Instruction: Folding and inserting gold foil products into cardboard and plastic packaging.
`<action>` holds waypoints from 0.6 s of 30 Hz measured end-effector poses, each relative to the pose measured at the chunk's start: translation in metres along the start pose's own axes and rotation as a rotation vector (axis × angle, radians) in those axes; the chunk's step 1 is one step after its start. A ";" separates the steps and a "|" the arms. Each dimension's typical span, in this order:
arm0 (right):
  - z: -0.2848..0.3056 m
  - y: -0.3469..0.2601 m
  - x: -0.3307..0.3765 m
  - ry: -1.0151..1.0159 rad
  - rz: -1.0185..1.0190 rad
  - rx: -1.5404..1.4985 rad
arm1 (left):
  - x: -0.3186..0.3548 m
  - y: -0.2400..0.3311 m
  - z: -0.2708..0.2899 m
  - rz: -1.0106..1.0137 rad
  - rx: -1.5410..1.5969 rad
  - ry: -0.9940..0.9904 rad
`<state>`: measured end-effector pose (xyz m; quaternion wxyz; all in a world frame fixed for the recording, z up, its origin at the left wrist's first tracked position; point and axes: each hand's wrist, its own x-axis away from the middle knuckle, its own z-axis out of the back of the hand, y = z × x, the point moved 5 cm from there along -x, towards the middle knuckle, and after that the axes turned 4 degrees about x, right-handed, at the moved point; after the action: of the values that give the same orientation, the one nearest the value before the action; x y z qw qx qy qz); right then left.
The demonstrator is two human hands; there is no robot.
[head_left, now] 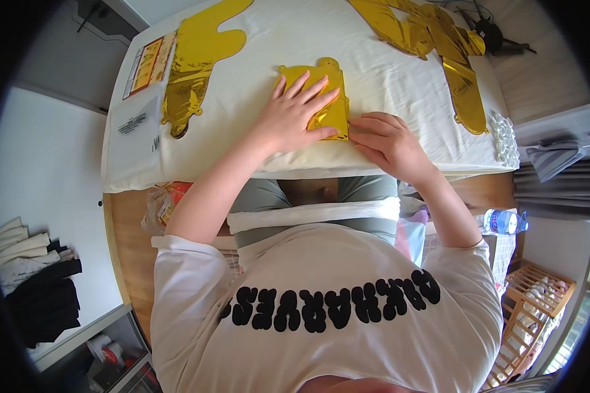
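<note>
A folded gold foil balloon (pixel 335 120) lies on the white-covered table in front of me, with a rounded tab at its far end. My left hand (pixel 294 119) rests flat across it, fingers spread. At the balloon's right edge, my right hand (pixel 388 143) has its fingers curled together, the tips touching the foil near its close corner; whether any foil is between them is partly hidden. Another gold foil balloon (pixel 200 62) lies flat at the left. More gold foil balloons (pixel 432 33) lie spread out at the far right.
On the table's left side are a printed picture sheet (pixel 149 65) and a clear plastic bag (pixel 134 131). A clear strip of rings (pixel 504 139) lies by the right edge. Black cables (pixel 495 36) sit at the far right corner. Below, a water bottle (pixel 503 221) lies at the right.
</note>
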<state>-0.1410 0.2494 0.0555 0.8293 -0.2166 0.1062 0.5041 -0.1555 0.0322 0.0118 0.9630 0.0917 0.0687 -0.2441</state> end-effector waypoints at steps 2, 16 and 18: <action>0.002 0.001 -0.005 -0.025 0.012 0.024 | 0.001 -0.001 0.001 0.006 -0.002 0.002; 0.008 0.015 -0.007 -0.155 0.277 0.026 | 0.000 0.000 0.001 0.006 0.015 0.000; 0.007 0.016 -0.005 -0.107 0.234 -0.026 | -0.001 0.000 0.002 0.003 0.010 0.000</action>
<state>-0.1578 0.2552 0.0599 0.7664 -0.1863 0.0797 0.6096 -0.1562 0.0322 0.0135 0.9628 0.0967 0.0674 -0.2432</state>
